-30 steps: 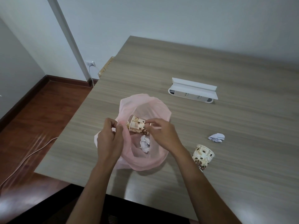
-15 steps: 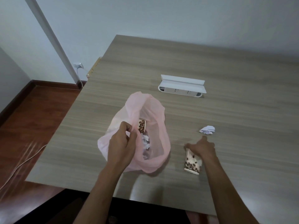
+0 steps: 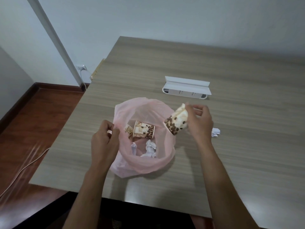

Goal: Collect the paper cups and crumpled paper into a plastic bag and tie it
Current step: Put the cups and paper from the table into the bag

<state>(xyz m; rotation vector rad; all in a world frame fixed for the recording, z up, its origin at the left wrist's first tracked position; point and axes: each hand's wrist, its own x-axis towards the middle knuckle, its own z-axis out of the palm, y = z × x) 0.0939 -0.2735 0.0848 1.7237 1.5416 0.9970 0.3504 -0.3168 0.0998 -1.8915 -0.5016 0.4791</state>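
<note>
bag: pink plastic bag [image 3: 165,164] on the tabletop [image 3: 247,146], mouth wide open, facing up, near the front edge
left hand: left hand [image 3: 105,144] at the bag's left rim, fingers curled, grip closed on the plastic, pinching it up
right hand: right hand [image 3: 198,121] above the bag's right rim, grip closed on a paper cup, fingers and thumb round its crushed upper end
held cup: paper cup [image 3: 176,122] with coffee bean print, tilted, lower end pointing down-left, overlapping the bag's right rim; not inside yet
in bag: cup inside the bag [image 3: 144,131] lying on its side, a second cup [image 3: 128,129] partly hidden just left of it, only a bit visible; crumpled paper in the bag [image 3: 151,146] nearer the front, another white scrap [image 3: 134,148] to its left
left out: crumpled paper ball [image 3: 216,132] on the tabletop, right of the bag, partly hidden behind the right hand
other: white power strip [image 3: 185,90] farther back on the tabletop, well apart from the bag; wall socket [image 3: 82,68] at far left with a cable [image 3: 24,167] trailing over the wooden floor [image 3: 33,129]
</note>
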